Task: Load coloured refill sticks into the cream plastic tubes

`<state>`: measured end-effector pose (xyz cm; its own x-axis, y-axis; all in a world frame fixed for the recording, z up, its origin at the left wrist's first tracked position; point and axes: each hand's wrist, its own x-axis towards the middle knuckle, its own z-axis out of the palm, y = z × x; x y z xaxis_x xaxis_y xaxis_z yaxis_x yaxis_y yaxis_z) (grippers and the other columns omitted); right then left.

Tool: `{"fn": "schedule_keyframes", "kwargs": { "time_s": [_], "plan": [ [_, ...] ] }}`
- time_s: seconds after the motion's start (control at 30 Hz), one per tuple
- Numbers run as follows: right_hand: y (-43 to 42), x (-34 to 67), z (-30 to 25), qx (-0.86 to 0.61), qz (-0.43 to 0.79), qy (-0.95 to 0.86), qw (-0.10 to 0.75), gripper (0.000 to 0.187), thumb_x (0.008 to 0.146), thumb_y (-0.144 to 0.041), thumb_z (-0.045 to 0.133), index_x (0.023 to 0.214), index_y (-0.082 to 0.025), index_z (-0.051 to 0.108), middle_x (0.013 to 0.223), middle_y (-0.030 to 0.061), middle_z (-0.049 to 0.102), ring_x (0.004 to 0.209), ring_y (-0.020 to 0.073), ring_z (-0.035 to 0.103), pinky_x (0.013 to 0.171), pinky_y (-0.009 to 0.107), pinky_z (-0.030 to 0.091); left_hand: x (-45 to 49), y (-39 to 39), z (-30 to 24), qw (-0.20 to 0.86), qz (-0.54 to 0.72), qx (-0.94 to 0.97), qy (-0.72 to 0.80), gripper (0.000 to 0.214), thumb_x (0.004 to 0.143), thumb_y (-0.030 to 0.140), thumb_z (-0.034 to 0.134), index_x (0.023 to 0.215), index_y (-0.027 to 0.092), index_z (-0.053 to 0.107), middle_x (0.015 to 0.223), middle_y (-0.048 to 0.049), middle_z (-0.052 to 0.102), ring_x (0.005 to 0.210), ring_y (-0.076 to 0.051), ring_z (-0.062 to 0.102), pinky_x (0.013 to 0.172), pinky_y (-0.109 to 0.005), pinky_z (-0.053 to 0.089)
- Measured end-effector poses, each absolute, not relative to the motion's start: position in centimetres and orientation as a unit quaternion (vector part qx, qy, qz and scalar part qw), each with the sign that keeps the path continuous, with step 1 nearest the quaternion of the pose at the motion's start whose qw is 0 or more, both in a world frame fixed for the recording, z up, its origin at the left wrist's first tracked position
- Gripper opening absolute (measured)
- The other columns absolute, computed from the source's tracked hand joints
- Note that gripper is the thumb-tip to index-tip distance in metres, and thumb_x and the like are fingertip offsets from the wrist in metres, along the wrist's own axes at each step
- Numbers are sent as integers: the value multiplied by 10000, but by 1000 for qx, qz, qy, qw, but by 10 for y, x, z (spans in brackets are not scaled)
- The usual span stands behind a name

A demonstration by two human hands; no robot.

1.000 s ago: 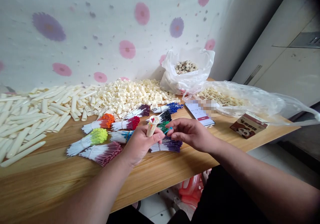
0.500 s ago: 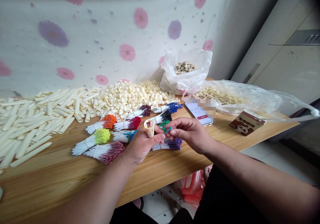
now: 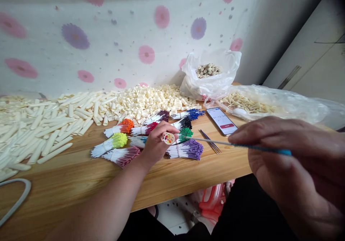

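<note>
My left hand is closed around a cream pen barrel, whose open end faces me with several coloured refill tips inside. Close to the camera, my right hand pinches a slim pen refill with a blue end; its thin white tube points left toward the barrel, apart from it. Around my left hand lie bundles of refills: purple, green, yellow-green, orange, dusty pink and blue. A few loose dark-ended refills lie right of the purple bundle.
Long cream tubes and slotted cream parts are heaped along the back. Behind stands a white plastic bag of pen parts, beside a clear bag of small pieces. A phone lies nearby; a white loop sits front left.
My right hand has moved from beside my left hand toward the camera at right, holding the blue-ended refill up. The barrel's opening has tilted toward me. My view has shifted slightly left.
</note>
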<state>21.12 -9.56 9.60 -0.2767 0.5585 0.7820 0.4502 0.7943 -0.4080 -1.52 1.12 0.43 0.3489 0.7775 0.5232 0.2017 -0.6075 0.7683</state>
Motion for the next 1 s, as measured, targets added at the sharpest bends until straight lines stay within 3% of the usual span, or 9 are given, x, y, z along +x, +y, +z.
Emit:
{"fn": "schedule_keyframes", "kwargs": {
  "time_s": [0.13, 0.2, 0.5, 0.73, 0.87, 0.93, 1.0],
  "plan": [
    [-100, 202, 102, -317, -11, -841, 439, 132, 869, -208, 528, 932, -240, 640, 854, 55, 706, 823, 158, 678, 770, 220, 568, -13, 9, 3, 291, 470, 776, 302, 80, 795, 222, 605, 822, 215, 680, 813, -41, 596, 795, -180, 556, 754, -309, 456],
    [-95, 196, 99, -299, -23, -853, 428, 142, 859, -187, 538, 944, -242, 638, 875, 54, 712, 822, 160, 683, 769, 230, 575, -11, 9, 3, 293, 467, 777, 304, 83, 788, 224, 605, 815, 227, 684, 799, -38, 598, 788, -185, 554, 750, -316, 464],
    [-75, 175, 78, -262, -10, -841, 472, 232, 824, -75, 519, 968, -240, 596, 898, 64, 694, 839, 159, 668, 724, 273, 559, -10, 7, 0, 319, 471, 770, 289, 62, 773, 241, 642, 804, 248, 695, 791, -21, 574, 760, -173, 541, 698, -287, 445],
    [-59, 169, 52, -309, -23, -825, 473, 202, 832, -93, 554, 991, -207, 604, 923, 70, 624, 831, 166, 605, 707, 312, 521, -13, 12, -7, 227, 457, 810, 290, 79, 827, 228, 595, 859, 252, 663, 791, -9, 652, 762, -173, 545, 757, -308, 386],
    [-57, 172, 46, -335, -47, -806, 486, 156, 803, -78, 596, 914, -184, 620, 869, 60, 554, 779, 150, 558, 646, 292, 486, -15, 11, -4, 177, 436, 832, 294, 214, 846, 408, 565, 963, 242, 633, 890, -37, 661, 852, -203, 547, 799, -331, 372],
    [-57, 174, 45, -343, -62, -798, 492, 125, 784, -81, 621, 861, -179, 616, 845, 49, 526, 753, 144, 537, 624, 290, 468, -16, 8, 0, 173, 413, 850, 278, 426, 848, 562, 470, 1083, 229, 596, 987, -66, 640, 917, -221, 533, 843, -354, 368],
    [-55, 174, 45, -345, -73, -795, 493, 117, 777, -81, 629, 840, -178, 609, 848, 46, 522, 748, 143, 528, 621, 293, 459, -17, 5, 2, 178, 393, 859, 273, 534, 883, 601, 324, 1170, 214, 555, 1057, -85, 610, 969, -224, 514, 885, -373, 360]
  ]
}}
